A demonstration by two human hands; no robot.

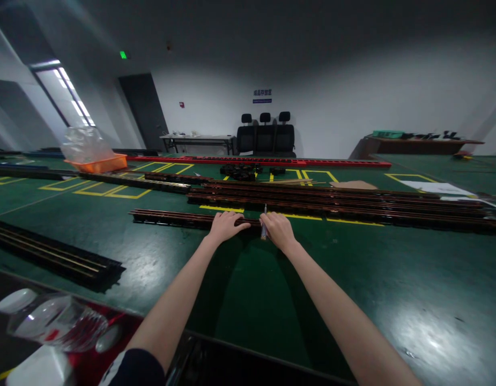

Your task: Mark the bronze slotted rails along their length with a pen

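Inside the table's [248, 305] near edge, left hand [226, 225], grip unclear, spans a likely stiff strip [171, 217], best held mid-length; right hand [278, 229] clasps a tool [264, 231].

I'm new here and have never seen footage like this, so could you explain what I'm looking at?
Of course. There is no machine: this single picture comes from a camera worn on a person's head, looking forward and down at their own bare hands. The surface is a green table. The left hand rests on a long dark strip. The right hand, beside it, grips a slim pen-like tool; its exact kind is too small to tell. Beyond the hands lies a group of similar strips, and farther off at left an orange tray bears a clear plastic bag. Another dark strip bundle lies at near left.
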